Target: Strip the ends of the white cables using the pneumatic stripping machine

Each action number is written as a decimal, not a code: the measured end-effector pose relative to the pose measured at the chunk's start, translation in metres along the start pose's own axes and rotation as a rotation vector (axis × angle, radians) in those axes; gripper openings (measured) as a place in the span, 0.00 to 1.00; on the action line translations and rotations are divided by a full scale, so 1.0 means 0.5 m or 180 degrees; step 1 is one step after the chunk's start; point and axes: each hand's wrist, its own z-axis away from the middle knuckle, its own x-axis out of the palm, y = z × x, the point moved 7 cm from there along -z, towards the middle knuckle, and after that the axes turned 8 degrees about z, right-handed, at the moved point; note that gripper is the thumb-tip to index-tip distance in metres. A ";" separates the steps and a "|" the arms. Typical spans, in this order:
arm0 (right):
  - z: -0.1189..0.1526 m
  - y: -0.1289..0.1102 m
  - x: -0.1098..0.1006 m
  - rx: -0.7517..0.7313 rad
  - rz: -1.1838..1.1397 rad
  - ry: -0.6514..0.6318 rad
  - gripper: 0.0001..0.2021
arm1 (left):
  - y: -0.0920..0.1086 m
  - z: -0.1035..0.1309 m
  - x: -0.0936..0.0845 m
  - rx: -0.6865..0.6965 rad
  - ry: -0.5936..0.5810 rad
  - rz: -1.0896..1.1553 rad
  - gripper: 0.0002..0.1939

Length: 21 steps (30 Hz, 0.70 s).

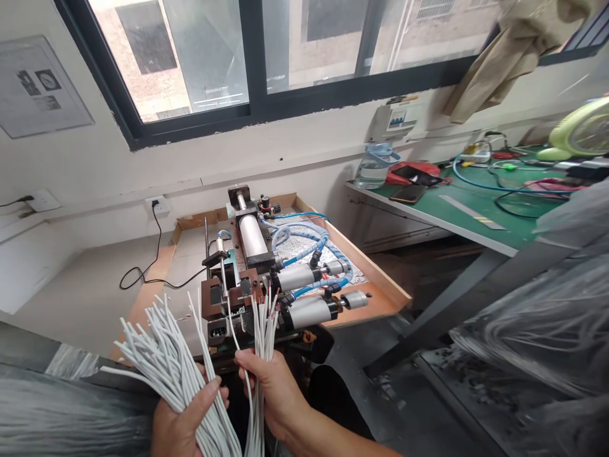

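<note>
A thick white cable bundle [167,358] leans left beside an upright thinner bundle [263,336] with some reddish tips.

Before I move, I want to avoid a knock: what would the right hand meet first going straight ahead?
Probably the machine's near end: the right hand points up toward it, and the tips of its white wires overlap the machine in view. The depth between is unclear.

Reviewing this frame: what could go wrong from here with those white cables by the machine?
The right hand is close to the machine, so fingers could get pinched if its parts move. The single cable it pinches could bend or sit askew against the machine. The thick bundle in the left hand fans out unevenly, so strands might slip loose or mix with the thinner bundle.
</note>
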 end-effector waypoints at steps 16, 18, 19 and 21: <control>0.019 -0.009 0.012 -0.0529 0.0203 -0.0240 0.11 | -0.005 0.003 0.017 0.0204 -0.0483 -0.0225 0.12; 0.013 -0.007 0.005 -0.0562 0.0316 -0.0131 0.11 | -0.008 0.000 0.009 0.0102 -0.0334 -0.0179 0.14; 0.009 -0.006 0.005 -0.0551 0.0361 -0.0104 0.11 | -0.009 -0.001 0.006 0.0042 -0.0248 -0.0141 0.16; 0.002 -0.005 0.005 -0.0478 0.0373 -0.0062 0.10 | -0.008 -0.001 0.000 -0.0031 -0.0082 -0.0082 0.18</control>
